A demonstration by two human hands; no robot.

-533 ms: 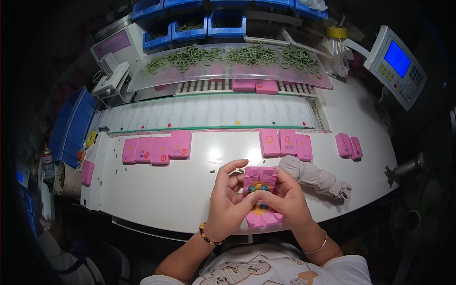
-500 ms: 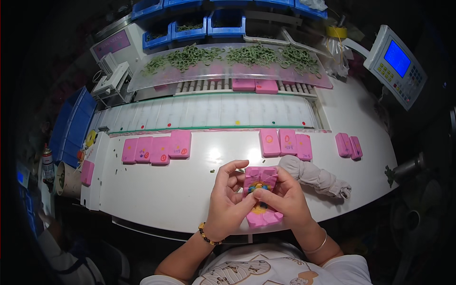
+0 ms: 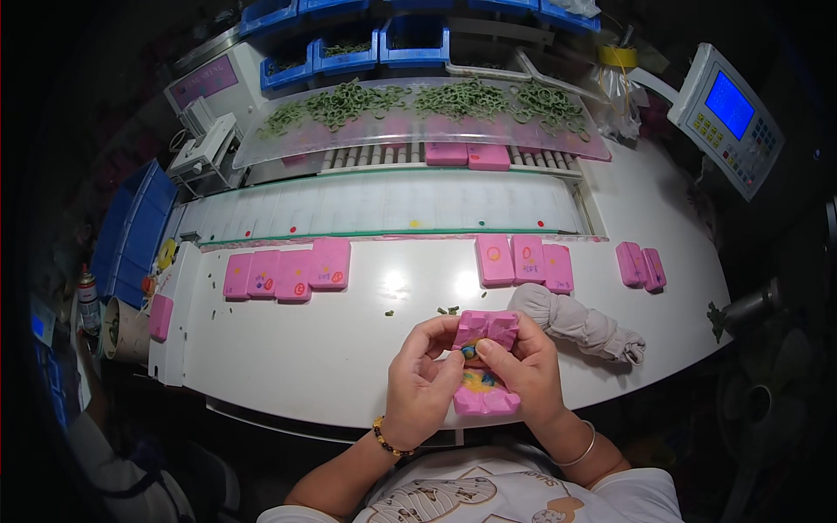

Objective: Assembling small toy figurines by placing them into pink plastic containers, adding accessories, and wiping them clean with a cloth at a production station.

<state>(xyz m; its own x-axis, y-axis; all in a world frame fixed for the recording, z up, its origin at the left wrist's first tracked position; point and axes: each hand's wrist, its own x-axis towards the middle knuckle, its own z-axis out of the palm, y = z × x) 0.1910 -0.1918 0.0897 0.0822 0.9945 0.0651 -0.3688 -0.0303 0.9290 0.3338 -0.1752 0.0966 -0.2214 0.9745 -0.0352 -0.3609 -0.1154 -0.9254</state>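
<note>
Between my hands is a pink rubber mold, spread so that its inner faces show, with yellow and blue patches in the middle. My left hand holds its left side, thumb at the coloured centre and index finger along the upper left edge. On the right, my right hand wraps the mold's side, its thumb pressing down beside the blue patch. The thumbs cover part of the middle. Small dark green bits lie just beyond the mold.
Pink blocks stand in groups along the table's far side. A rolled grey cloth lies to my right. Beyond runs a conveyor, below a clear tray of green rings. A control panel stands at far right.
My left index finger has come down onto the mold's upper edge. The mold sits slightly lower at its top and is spread wider. Coloured dots on the conveyor have shifted left.
</note>
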